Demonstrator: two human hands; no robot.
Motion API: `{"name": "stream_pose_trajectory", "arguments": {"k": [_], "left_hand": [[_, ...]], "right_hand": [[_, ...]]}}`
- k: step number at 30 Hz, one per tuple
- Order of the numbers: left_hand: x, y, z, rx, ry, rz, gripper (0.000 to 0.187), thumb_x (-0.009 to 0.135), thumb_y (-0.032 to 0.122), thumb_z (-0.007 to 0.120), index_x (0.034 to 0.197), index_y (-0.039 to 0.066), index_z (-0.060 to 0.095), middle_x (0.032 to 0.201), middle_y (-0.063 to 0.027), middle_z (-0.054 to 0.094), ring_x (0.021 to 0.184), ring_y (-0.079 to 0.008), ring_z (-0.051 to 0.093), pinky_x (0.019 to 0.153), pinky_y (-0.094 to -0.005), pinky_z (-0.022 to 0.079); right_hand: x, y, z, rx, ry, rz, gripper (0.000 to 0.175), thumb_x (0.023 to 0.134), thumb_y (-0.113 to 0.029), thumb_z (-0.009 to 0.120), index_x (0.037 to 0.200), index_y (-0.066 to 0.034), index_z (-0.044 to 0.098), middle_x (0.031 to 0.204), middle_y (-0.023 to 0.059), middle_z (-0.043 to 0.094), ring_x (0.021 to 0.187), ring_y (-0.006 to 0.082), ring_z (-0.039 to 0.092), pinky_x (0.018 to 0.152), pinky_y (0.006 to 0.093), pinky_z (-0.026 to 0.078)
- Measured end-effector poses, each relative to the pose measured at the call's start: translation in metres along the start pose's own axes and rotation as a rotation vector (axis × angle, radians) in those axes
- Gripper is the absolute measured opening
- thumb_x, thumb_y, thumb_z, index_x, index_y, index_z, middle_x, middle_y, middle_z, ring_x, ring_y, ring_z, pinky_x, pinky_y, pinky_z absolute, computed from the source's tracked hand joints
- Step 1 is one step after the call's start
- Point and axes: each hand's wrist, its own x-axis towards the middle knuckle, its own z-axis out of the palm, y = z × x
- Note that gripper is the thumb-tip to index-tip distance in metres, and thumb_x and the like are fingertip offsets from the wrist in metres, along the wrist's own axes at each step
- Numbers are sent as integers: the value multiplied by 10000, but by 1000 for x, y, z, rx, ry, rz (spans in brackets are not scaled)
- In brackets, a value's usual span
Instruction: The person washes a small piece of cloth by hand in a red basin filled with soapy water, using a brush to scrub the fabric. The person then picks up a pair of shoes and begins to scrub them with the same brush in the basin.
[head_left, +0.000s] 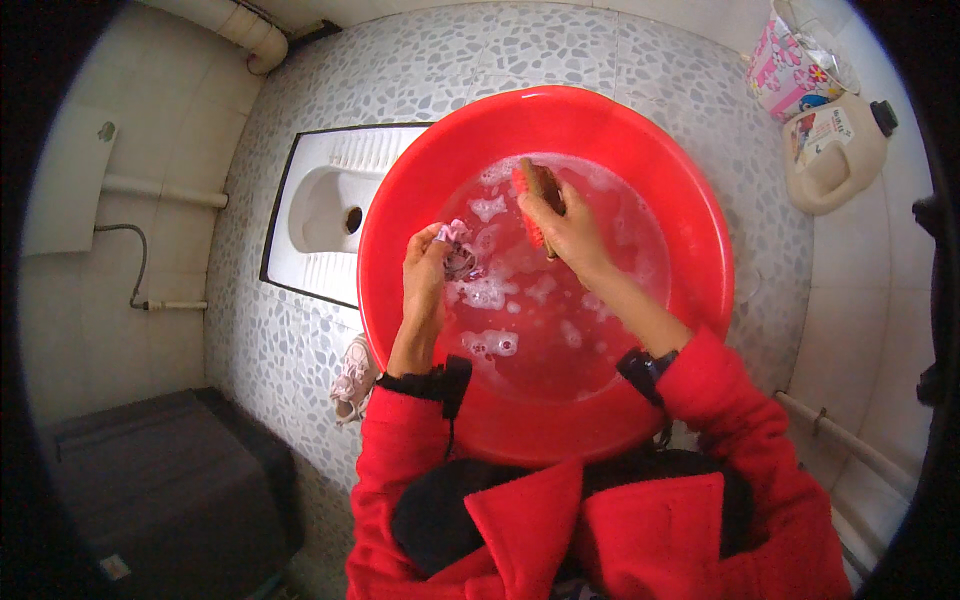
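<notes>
A large red plastic basin (551, 124) holds soapy water (555, 322) with patches of foam on its surface. Over the basin's left side, my left hand (424, 274) grips a small wet pinkish item (457, 255), perhaps a shoe or a piece of cloth; its lower part is hard to make out. My right hand (566, 225) is closed around a scrubbing brush (541, 180) with a brown back and red bristles. The brush is tilted above the water, to the right of the pinkish item and apart from it.
A white squat toilet (319, 202) lies in the floor left of the basin, partly covered by it. Pink shoes (352, 379) stand by the basin's lower left. A beige jug (836, 154) and a flowered bin (795, 71) are at upper right. A dark box-like object (172, 487) occupies the lower left.
</notes>
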Motion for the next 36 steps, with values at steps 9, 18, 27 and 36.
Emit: {"name": "stream_pose_trajectory", "arguments": {"k": [9,18,27,36], "left_hand": [[21,-79,2,1263,-177,138,387,716,261,653,1049,66,619,968,-192,638,922,-335,613,786,-424,501],[2,-81,17,1451,-437,72,368,662,345,685,1007,219,672,903,-122,663,837,-308,638,733,-405,506],[7,-25,7,1011,-215,275,258,690,73,599,933,70,686,807,-144,672,756,-271,665,683,-365,521],[-21,19,16,288,-319,-44,354,813,-62,361,1102,-39,563,991,-120,619,807,-167,625,714,-272,525]], "right_hand": [[1,64,-1,-1177,-304,60,908,686,-329,721,1386,-37,221,1260,201,411,1167,360,429,951,523,364],[-2,92,-2,-1186,-340,56,692,699,-216,694,1274,-29,358,1266,174,441,1187,366,429,920,523,399],[5,69,-17,-1098,-395,217,761,693,-303,700,1307,-49,330,1230,185,476,1182,363,435,966,491,358],[-8,51,14,-579,-495,-538,418,712,-160,642,1089,-9,543,1119,166,558,1017,296,540,866,390,428]]}}
